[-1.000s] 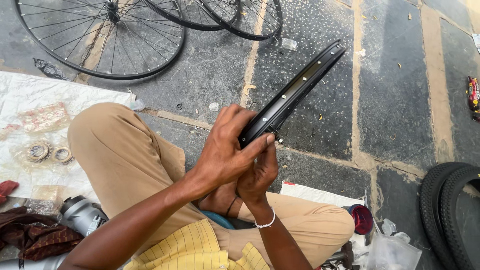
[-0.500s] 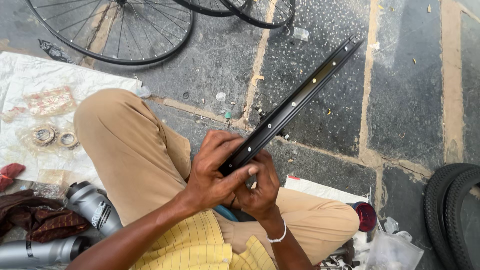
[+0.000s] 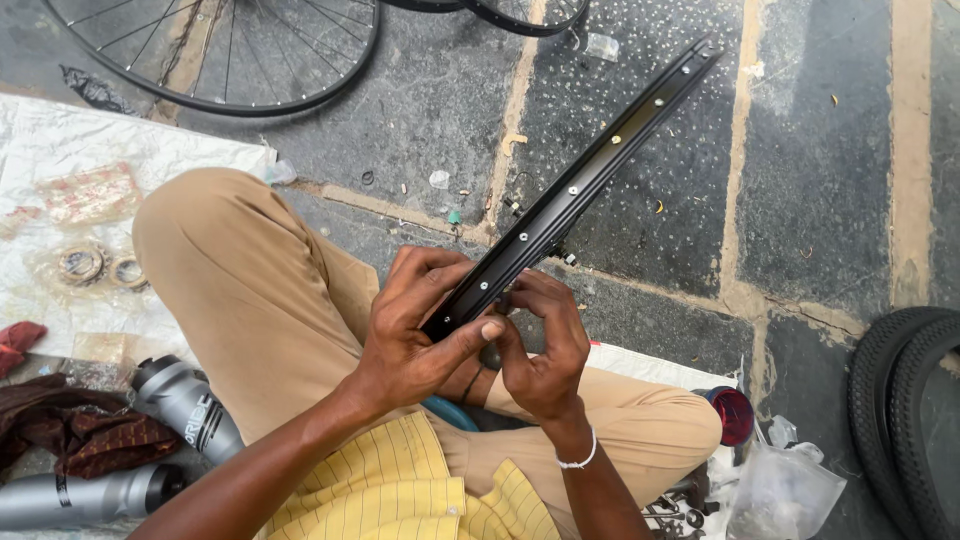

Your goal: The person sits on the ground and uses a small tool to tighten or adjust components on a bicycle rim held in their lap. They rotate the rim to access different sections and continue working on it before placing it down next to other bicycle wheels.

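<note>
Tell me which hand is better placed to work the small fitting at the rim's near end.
Probably the right hand: its fingertips sit beside the black rim, while the left hand wraps and steadies it.

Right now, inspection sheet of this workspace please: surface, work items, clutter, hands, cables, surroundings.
Surface: grey stone paving; white sheet at the left.
Work items: black bicycle rim with spoke holes, held tilted over the lap.
Clutter: two grey bottles, dark red cloth, round metal rings, clear plastic bag.
Hands: left hand grips the rim's near end; right hand has fingers at its underside.
Cables: nothing seen.
Surroundings: spoked wheel at the top, black tyres at the right.
</note>
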